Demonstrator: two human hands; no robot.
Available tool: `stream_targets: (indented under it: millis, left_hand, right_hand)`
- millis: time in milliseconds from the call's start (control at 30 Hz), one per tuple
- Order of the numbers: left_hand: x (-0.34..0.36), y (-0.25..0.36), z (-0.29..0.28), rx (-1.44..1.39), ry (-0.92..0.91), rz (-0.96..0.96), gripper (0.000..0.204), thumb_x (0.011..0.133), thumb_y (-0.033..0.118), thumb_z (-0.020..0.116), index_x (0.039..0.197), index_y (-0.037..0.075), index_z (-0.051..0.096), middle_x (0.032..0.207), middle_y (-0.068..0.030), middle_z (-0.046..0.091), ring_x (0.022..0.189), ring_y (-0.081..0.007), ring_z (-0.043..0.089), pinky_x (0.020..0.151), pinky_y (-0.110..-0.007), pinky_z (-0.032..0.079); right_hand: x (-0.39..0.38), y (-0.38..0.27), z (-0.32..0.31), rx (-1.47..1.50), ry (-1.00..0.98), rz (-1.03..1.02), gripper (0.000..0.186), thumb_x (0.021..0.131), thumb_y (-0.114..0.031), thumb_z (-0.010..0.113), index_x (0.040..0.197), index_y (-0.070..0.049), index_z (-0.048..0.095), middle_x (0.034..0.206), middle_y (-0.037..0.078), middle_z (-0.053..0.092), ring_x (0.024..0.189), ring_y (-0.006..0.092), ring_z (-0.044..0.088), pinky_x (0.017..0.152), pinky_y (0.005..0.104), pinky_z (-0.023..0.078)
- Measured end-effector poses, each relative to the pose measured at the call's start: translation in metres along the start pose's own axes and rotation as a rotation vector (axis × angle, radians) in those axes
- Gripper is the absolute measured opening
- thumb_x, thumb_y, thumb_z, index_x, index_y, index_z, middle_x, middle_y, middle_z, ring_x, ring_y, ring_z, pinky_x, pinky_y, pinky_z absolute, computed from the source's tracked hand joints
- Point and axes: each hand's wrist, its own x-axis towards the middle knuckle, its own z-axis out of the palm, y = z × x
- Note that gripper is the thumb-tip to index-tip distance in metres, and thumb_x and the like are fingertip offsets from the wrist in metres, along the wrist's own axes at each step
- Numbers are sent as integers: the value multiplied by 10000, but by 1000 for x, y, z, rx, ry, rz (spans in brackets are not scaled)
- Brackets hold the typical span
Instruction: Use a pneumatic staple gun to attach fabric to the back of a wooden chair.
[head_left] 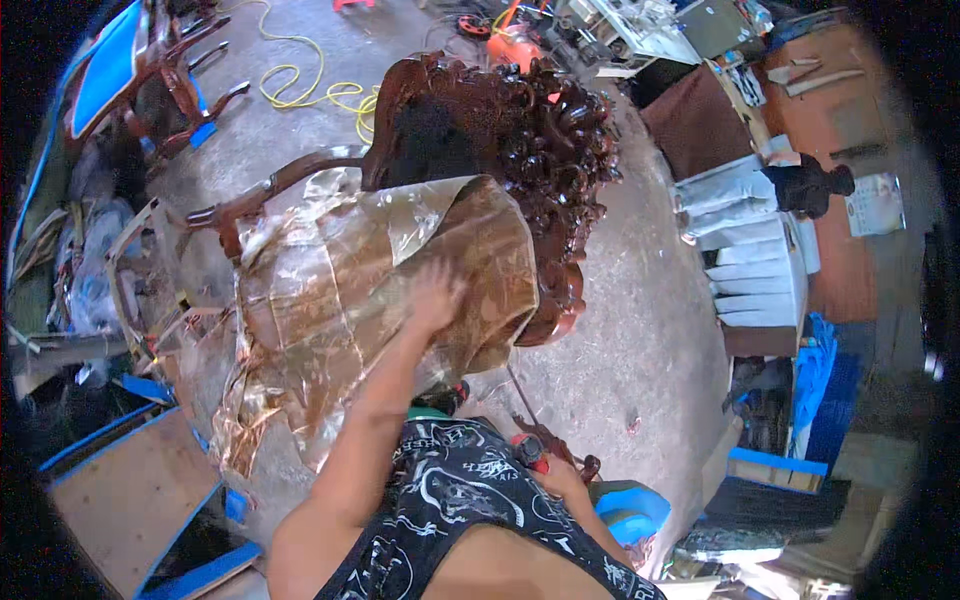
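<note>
My left hand [436,296] lies on a large, crumpled brown sheet [290,300] with a pale, worn surface, fingers spread and slightly blurred. The sheet is draped against dark, glossy carved wooden furniture [540,140], with a curved wooden arm showing at its upper left. My right hand [548,472] is low beside my patterned top, closed on a red and dark hand tool [528,452], partly hidden. A thin wooden piece runs down beside that hand, below the sheet.
Blue-padded chair frames [105,70] stand upper left, near a yellow hose [320,60] and orange compressor [512,50]. A person in black [800,185] is at a workbench on the right. Blue-edged boards [120,500] lie lower left; a blue container [640,515] sits lower right.
</note>
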Motion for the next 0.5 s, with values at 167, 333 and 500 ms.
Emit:
stream_targets:
  millis: [167,333,500]
  left_hand:
    - [22,-111,-31,-528,-550,-370,790,850,503,615,1459,71,358,1529,-224,283,1345,-355,394,1088,-400,340]
    - [92,-125,-60,-487,855,-150,603,832,302,674,1335,24,492,1172,-242,615,1061,-376,620,932,-464,475]
    - [158,-120,-119,-4,34,-228,346,778,238,685,1048,23,656,988,-240,671,1002,-438,624,908,-527,476]
  right_hand:
    - [1,-6,27,-124,186,-160,532,750,-452,684,1143,-98,633,1032,215,677,985,371,651,858,450,502]
    - [-9,-46,22,-93,25,-41,539,777,-492,679,1127,-85,634,1000,231,674,936,408,652,798,478,509]
    - [-23,-105,0,-60,-48,71,429,847,-446,571,1119,-119,620,1014,208,678,958,397,649,820,475,509]
